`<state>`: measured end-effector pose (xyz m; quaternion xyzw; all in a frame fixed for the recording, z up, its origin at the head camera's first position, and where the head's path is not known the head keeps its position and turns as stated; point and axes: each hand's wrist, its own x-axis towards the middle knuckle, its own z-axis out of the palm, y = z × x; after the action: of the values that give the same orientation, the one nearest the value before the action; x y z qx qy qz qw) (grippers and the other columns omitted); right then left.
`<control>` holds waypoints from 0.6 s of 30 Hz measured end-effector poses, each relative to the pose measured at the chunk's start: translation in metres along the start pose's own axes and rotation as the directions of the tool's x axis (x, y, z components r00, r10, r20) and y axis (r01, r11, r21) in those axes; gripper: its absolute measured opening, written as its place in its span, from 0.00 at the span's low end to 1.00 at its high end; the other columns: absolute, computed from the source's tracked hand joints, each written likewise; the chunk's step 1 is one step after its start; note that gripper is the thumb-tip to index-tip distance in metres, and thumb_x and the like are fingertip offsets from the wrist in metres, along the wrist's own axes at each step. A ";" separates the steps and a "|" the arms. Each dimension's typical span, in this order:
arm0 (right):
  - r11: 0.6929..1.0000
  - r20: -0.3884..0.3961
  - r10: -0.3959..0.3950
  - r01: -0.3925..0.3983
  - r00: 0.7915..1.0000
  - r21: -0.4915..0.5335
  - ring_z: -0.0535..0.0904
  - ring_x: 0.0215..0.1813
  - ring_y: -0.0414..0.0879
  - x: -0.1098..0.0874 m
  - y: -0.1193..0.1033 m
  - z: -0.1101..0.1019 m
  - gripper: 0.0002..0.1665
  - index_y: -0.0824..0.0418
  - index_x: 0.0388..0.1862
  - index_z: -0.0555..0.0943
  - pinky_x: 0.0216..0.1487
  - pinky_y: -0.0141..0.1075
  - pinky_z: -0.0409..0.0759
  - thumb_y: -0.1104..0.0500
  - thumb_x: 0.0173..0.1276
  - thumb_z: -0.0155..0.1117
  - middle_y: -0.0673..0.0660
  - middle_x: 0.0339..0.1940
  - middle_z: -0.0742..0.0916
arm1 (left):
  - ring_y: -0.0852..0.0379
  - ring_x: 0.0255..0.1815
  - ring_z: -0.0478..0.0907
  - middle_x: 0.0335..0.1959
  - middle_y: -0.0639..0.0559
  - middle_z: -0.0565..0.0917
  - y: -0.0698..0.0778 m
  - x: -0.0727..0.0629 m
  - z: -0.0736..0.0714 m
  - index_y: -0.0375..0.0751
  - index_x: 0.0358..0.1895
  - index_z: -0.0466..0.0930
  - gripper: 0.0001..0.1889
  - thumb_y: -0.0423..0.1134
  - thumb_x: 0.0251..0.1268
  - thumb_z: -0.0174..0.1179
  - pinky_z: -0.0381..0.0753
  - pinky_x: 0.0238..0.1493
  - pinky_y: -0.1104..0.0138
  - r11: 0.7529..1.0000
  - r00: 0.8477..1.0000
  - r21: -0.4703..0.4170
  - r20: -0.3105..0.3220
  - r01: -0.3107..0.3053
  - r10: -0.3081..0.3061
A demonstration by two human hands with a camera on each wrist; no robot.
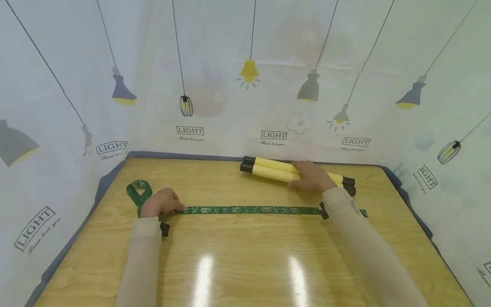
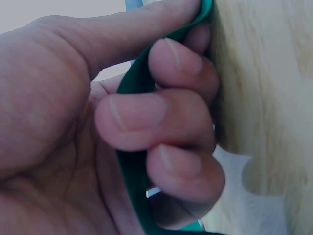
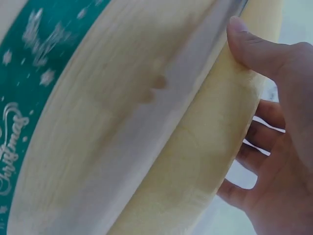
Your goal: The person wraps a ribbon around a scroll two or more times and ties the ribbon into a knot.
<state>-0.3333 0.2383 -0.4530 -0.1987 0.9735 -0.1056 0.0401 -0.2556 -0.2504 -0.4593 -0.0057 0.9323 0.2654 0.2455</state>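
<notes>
Ribbon (image 1: 238, 209), green, printed: looped at the frame's left, then stretched flat across the middle. Left hand (image 1: 164, 202), left of centre: fingers curled closed around the ribbon. Small black piece (image 1: 165, 230), just beside the left sleeve (image 1: 143, 251). Two yellow rods (image 1: 268, 172), black-capped, slanting, upper right of centre on the wooden tabletop (image 1: 245, 247). Right hand (image 1: 312, 177): partly closed, thumb and fingers gripping the rods. Second black piece (image 1: 324, 211), right of centre, touching the ribbon.
</notes>
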 end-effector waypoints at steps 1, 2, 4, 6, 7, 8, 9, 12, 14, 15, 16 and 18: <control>1.000 -0.003 -0.002 0.002 1.000 -0.004 0.79 0.61 0.59 -0.001 -0.002 -0.002 0.48 0.62 0.74 0.70 0.64 0.57 0.75 0.39 0.63 0.75 0.62 0.62 0.84 | 0.63 0.13 0.60 0.11 0.58 0.68 0.000 0.000 0.000 0.46 0.18 0.74 0.21 0.47 0.69 0.67 0.64 0.20 0.69 1.000 1.000 0.000 0.001 0.001 -0.001; 1.000 -0.006 -0.004 0.004 1.000 -0.005 0.79 0.59 0.58 -0.002 -0.005 -0.004 0.48 0.61 0.74 0.71 0.63 0.57 0.76 0.38 0.63 0.74 0.62 0.60 0.84 | 0.63 0.13 0.60 0.11 0.58 0.68 0.001 -0.001 0.000 0.46 0.18 0.74 0.21 0.47 0.69 0.67 0.64 0.20 0.69 1.000 1.000 -0.001 0.002 0.001 -0.001; 1.000 -0.021 -0.014 0.014 1.000 -0.005 0.80 0.55 0.55 -0.004 -0.009 -0.006 0.48 0.61 0.73 0.72 0.58 0.55 0.78 0.36 0.63 0.74 0.60 0.57 0.85 | 0.63 0.14 0.60 0.11 0.57 0.68 0.001 -0.001 0.000 0.46 0.18 0.75 0.21 0.47 0.69 0.67 0.64 0.20 0.69 1.000 1.000 -0.003 0.007 0.004 -0.004; 1.000 -0.038 -0.025 0.026 0.999 0.007 0.80 0.50 0.52 -0.007 -0.015 -0.009 0.46 0.61 0.71 0.73 0.53 0.52 0.78 0.35 0.63 0.73 0.58 0.52 0.86 | 0.63 0.14 0.60 0.11 0.58 0.68 0.002 -0.001 -0.001 0.46 0.18 0.75 0.21 0.47 0.70 0.66 0.64 0.20 0.69 1.000 1.000 0.000 0.011 -0.001 0.001; 0.999 -0.045 -0.028 0.029 0.999 0.021 0.79 0.47 0.52 -0.009 -0.018 -0.011 0.46 0.61 0.70 0.74 0.50 0.51 0.78 0.36 0.63 0.73 0.57 0.50 0.86 | 0.63 0.14 0.60 0.11 0.58 0.68 0.002 -0.001 -0.001 0.46 0.18 0.75 0.21 0.47 0.70 0.66 0.64 0.20 0.69 1.000 1.000 -0.001 0.013 0.000 0.000; 0.999 -0.048 -0.026 0.028 0.999 0.038 0.79 0.45 0.51 -0.011 -0.022 -0.013 0.45 0.62 0.70 0.74 0.48 0.49 0.78 0.36 0.63 0.73 0.56 0.47 0.86 | 0.63 0.14 0.60 0.11 0.58 0.68 0.002 -0.001 -0.001 0.46 0.18 0.74 0.21 0.47 0.70 0.66 0.63 0.20 0.69 1.000 1.000 -0.002 0.014 0.000 0.000; 0.998 -0.046 -0.021 0.024 0.999 0.055 0.78 0.43 0.50 -0.014 -0.026 -0.015 0.45 0.62 0.69 0.74 0.46 0.48 0.78 0.36 0.64 0.72 0.56 0.45 0.85 | 0.63 0.14 0.60 0.11 0.58 0.68 0.002 -0.001 -0.001 0.45 0.18 0.75 0.21 0.46 0.69 0.67 0.63 0.20 0.69 1.000 1.000 -0.004 0.014 0.001 -0.001; 0.993 -0.035 0.012 -0.008 0.999 0.117 0.78 0.41 0.48 -0.021 -0.039 -0.021 0.46 0.61 0.70 0.74 0.44 0.44 0.76 0.32 0.64 0.70 0.55 0.43 0.85 | 0.63 0.13 0.60 0.11 0.58 0.68 0.002 -0.001 -0.001 0.45 0.18 0.75 0.20 0.46 0.70 0.66 0.63 0.20 0.69 1.000 1.000 -0.001 0.011 -0.003 0.003; 0.986 -0.023 0.044 -0.039 0.999 0.161 0.78 0.42 0.48 -0.026 -0.049 -0.022 0.49 0.61 0.71 0.73 0.45 0.43 0.77 0.28 0.64 0.67 0.55 0.45 0.85 | 0.63 0.14 0.60 0.11 0.58 0.68 0.003 -0.001 -0.002 0.45 0.18 0.76 0.20 0.47 0.70 0.66 0.63 0.20 0.69 1.000 1.000 -0.003 0.009 0.006 -0.006; 0.983 -0.017 0.053 -0.049 0.998 0.179 0.79 0.43 0.48 -0.028 -0.053 -0.023 0.50 0.61 0.71 0.73 0.45 0.43 0.77 0.27 0.64 0.66 0.56 0.47 0.85 | 0.63 0.14 0.60 0.11 0.58 0.68 0.003 -0.001 -0.002 0.45 0.18 0.76 0.20 0.47 0.69 0.67 0.63 0.20 0.70 1.000 1.000 -0.004 0.010 0.010 -0.010; 0.978 -0.013 0.063 -0.059 0.998 0.201 0.80 0.44 0.49 -0.030 -0.058 -0.024 0.50 0.61 0.71 0.74 0.46 0.44 0.78 0.27 0.63 0.66 0.57 0.48 0.86 | 0.63 0.14 0.60 0.11 0.58 0.68 0.003 -0.001 -0.002 0.45 0.19 0.76 0.20 0.47 0.70 0.66 0.63 0.20 0.70 1.000 1.000 -0.003 0.011 0.009 -0.009; 0.965 -0.002 0.094 -0.090 0.996 0.245 0.81 0.45 0.49 -0.033 -0.068 -0.025 0.49 0.61 0.68 0.75 0.47 0.43 0.79 0.27 0.62 0.67 0.59 0.51 0.86 | 0.63 0.14 0.60 0.11 0.58 0.69 0.003 -0.001 -0.002 0.45 0.19 0.77 0.20 0.47 0.70 0.66 0.64 0.20 0.70 1.000 1.000 -0.005 0.014 0.013 -0.013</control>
<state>-0.2803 0.1948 -0.4119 -0.1461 0.9615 -0.2242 0.0626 -0.2562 -0.2489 -0.4565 -0.0102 0.9298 0.2662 0.2538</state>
